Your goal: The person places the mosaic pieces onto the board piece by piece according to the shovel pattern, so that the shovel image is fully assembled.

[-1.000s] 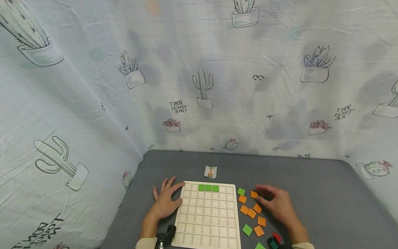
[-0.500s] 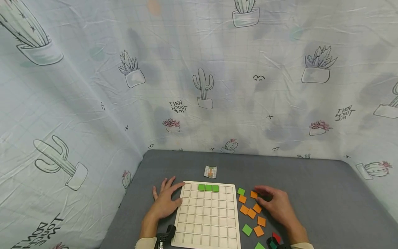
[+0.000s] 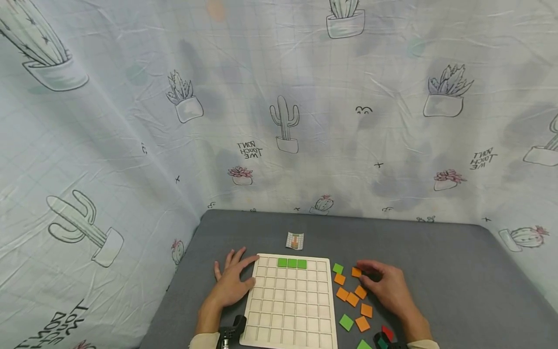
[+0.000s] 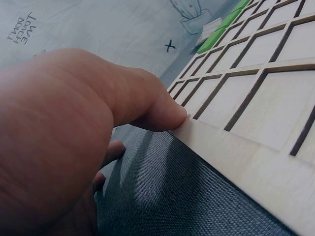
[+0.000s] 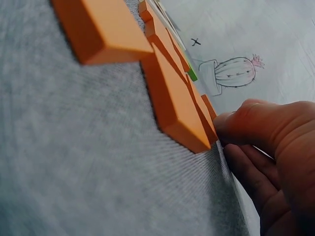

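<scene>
A pale wooden grid board (image 3: 279, 305) lies on the dark grey table, with a row of three green tiles (image 3: 292, 263) in its top row. My left hand (image 3: 233, 286) rests along the board's left edge, index finger at the upper corner and thumb on the rim. In the left wrist view the thumb (image 4: 162, 110) presses the bare wooden border. On the right, the thumb and index finger of my right hand (image 3: 390, 288) pinch an orange tile (image 3: 356, 272) at its right side, down on the table. The right wrist view shows the thumb (image 5: 236, 123) at the tile's edge.
Several loose orange tiles (image 3: 352, 299) and green tiles (image 3: 346, 322) lie between the board and my right hand. A red piece (image 3: 387, 332) is near my right wrist. Behind the board lies a small pattern card (image 3: 295, 241). A cactus-print curtain (image 3: 331, 121) surrounds the table.
My right hand has shifted very slightly left, closer round the orange tile. The left hand, the board and the other tiles stay where they were.
</scene>
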The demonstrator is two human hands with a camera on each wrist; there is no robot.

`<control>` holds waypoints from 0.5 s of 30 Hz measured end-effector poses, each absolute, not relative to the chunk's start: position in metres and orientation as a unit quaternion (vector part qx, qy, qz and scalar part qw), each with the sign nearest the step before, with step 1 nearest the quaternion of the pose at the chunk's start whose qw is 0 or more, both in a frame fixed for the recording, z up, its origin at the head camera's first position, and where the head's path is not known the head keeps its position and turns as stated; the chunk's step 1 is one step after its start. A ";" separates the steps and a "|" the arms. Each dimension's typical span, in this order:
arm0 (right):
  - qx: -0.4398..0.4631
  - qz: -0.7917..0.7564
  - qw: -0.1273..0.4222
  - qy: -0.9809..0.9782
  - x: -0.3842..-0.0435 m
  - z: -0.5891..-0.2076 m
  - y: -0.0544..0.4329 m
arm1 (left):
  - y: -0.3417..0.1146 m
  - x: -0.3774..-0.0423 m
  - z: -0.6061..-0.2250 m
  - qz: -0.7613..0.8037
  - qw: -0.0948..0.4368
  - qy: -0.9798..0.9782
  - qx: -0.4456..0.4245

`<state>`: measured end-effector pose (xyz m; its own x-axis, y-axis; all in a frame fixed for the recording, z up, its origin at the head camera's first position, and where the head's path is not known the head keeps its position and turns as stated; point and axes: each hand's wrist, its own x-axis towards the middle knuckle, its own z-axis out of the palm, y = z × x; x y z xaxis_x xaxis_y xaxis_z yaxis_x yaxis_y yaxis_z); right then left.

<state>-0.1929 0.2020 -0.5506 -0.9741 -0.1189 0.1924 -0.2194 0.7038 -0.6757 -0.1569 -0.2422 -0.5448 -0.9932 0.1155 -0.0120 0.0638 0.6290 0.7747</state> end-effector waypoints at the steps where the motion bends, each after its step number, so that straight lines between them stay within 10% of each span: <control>1: 0.092 0.376 0.068 -0.919 -0.193 -0.551 0.202 | -0.242 -0.157 -0.545 0.428 0.031 0.902 0.049; 15: 0.120 0.389 0.131 -0.904 -0.189 -0.534 0.205 | -0.242 -0.158 -0.544 0.422 0.031 0.905 0.045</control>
